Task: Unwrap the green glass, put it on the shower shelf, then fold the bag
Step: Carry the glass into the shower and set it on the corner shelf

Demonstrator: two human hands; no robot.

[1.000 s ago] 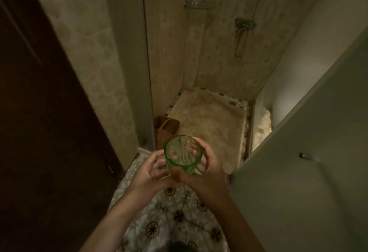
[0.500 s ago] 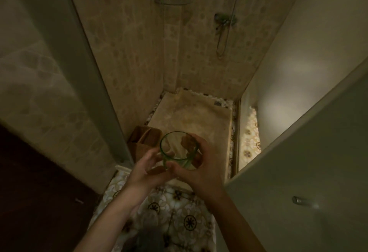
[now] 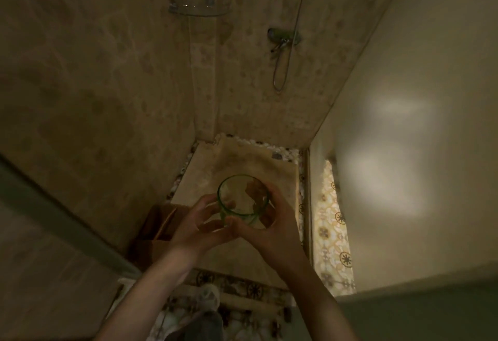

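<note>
An unwrapped green glass (image 3: 237,192) is held upright at chest height in front of the shower, mouth toward me. My left hand (image 3: 200,226) cups its left side and base. My right hand (image 3: 272,219) wraps around its right side, fingers showing through the glass. The shower shelf (image 3: 199,10), a curved glass corner shelf with metal mounts, hangs high on the tiled wall, far above and beyond the glass. A brown paper bag (image 3: 159,230) stands on the floor at the left, just inside the shower, partly hidden by my left hand.
A shower mixer and hose (image 3: 283,40) hang on the back wall right of the shelf. A beige mat (image 3: 242,160) covers the shower floor, edged with pebbles. A frosted panel (image 3: 404,152) stands on the right, and a door frame edge (image 3: 62,222) crosses at the left.
I have stepped closer to the shower; the view swung right and the dark door left the frame. Both hands keep holding the glass, carried forward above the mat.
</note>
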